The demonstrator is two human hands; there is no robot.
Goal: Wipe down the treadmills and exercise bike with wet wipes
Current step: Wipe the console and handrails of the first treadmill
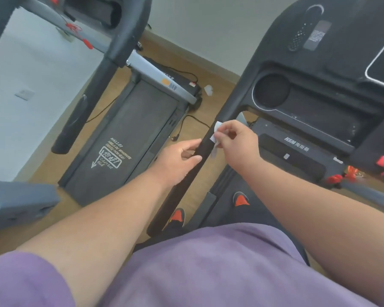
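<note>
1. Black foam-padded handrail (182, 185) of the nearer treadmill: runs diagonally from the console down toward the person's body; the item being wiped.
2. Small white wet wipe (215, 138): crumpled, pressed against the upper side of the handrail just below the console, partly hidden under the fingers.
3. Right hand (237, 142): fingers curled, pinching the wipe onto the rail, likely so that the damp cloth can be dragged along the padding.
4. Left hand (180, 158): fingers and thumb loosely curved about the rail from its far side, just below the wipe; it appears to steady the rail, though how firm the hold is cannot be told.
5. Black treadmill console (319, 103): round cup recess and tray, dust specks visible; judged not yet wiped.
6. Second treadmill with grey frame and dark belt (131, 134): stands well apart to the left, untouched at this moment.
7. Crumpled white scrap (208, 89): lies on the wooden floor (186, 129) between the machines; possibly a spent wipe.
8. Exercise bike: not identifiable in view.
</note>
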